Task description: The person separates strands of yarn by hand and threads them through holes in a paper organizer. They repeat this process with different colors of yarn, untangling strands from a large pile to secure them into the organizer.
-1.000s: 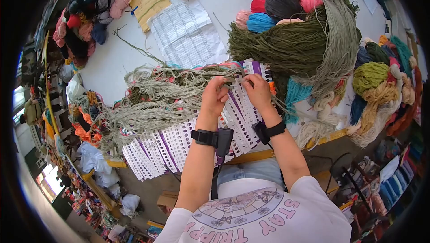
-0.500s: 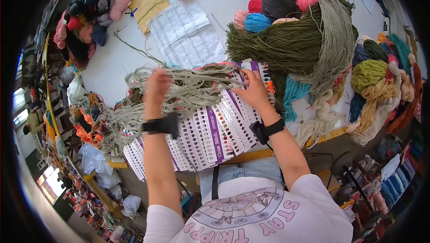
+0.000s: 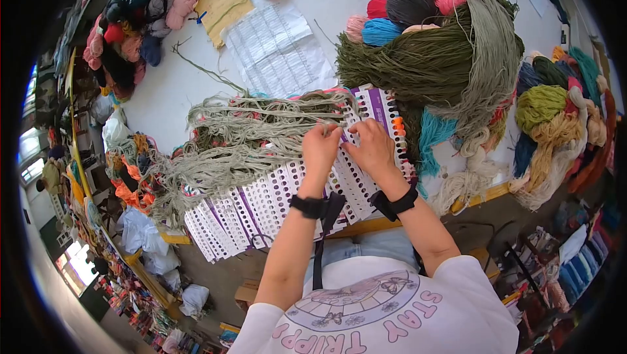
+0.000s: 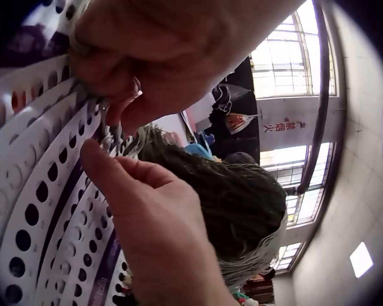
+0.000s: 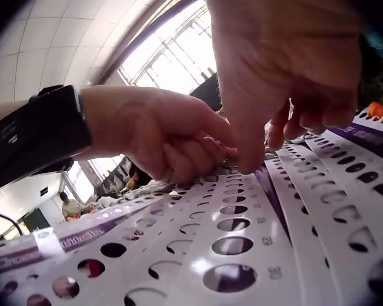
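One grey thread (image 3: 251,138) at a time, keep pinched in left hand (image 3: 320,148) grip and untangled at punched card (image 5: 266,258); can't tell right hand (image 3: 375,151) grip.

White short-sleeved T-shirt (image 3: 385,308) with pink lettering (image 3: 431,311) including "STAY" and a round butterfly print (image 3: 359,298); pale blue jeans (image 3: 375,244); a black wristband (image 3: 406,201) on each arm, bearing a boxy black camera (image 5: 41,137).

Left fingers (image 3: 323,133) and right fingers (image 3: 368,129) over punched white cards (image 3: 264,192), beside grey yarn (image 3: 251,122).
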A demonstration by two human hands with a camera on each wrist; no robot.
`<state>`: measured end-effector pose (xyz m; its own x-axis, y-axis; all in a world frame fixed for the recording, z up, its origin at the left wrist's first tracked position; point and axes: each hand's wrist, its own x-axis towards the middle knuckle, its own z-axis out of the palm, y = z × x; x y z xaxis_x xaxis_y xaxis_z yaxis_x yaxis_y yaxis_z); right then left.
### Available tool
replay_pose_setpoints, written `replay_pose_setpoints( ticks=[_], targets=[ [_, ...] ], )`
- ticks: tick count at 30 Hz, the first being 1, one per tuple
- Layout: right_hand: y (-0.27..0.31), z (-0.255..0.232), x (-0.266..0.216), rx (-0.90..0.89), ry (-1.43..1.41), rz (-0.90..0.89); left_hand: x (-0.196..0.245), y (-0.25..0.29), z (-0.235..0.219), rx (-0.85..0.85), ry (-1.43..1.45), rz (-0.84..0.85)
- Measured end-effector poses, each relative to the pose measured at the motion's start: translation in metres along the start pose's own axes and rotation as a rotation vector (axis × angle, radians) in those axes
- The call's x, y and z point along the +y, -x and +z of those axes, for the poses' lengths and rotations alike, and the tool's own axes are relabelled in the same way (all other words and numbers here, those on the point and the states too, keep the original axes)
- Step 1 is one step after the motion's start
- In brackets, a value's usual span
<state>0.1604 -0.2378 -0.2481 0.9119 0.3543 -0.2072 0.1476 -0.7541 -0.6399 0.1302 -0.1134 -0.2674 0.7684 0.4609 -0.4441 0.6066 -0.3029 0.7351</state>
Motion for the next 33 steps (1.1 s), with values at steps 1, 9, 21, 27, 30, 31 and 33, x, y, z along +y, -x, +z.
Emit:
replay_pose_setpoints(
  ticks=[1, 9, 21, 27, 30, 31, 33],
  targets=[
    [0.001, 0.002, 0.001, -0.015, 0.009, 0.005, 0.002, -0.001, 0.007, 0.030, -0.083, 0.004],
    [0.001, 0.014, 0.005, 0.073, -0.084, 0.029, 0.004, -0.010, 0.019, 0.006, -0.136, 0.053],
    [0.001, 0.014, 0.012, 0.319, -0.381, 0.173, -0.003, 0.009, 0.030, 0.047, 0.640, -0.210],
    [0.000, 0.029, 0.012, 0.237, -0.246, 0.174, -0.009, 0.027, -0.078, -0.104, 1.228, -0.315],
    [-0.001, 0.037, 0.012, 0.226, -0.173, 0.186, 0.004, 0.053, -0.159, -0.168, 1.327, -0.230],
    [-0.001, 0.039, 0.013, 0.219, -0.143, 0.190, -0.009, 0.059, -0.191, -0.152, 1.354, -0.172],
    [-0.001, 0.037, 0.011, 0.178, -0.115, 0.206, -0.027, 0.074, -0.259, -0.128, 1.462, -0.019]
  ],
)
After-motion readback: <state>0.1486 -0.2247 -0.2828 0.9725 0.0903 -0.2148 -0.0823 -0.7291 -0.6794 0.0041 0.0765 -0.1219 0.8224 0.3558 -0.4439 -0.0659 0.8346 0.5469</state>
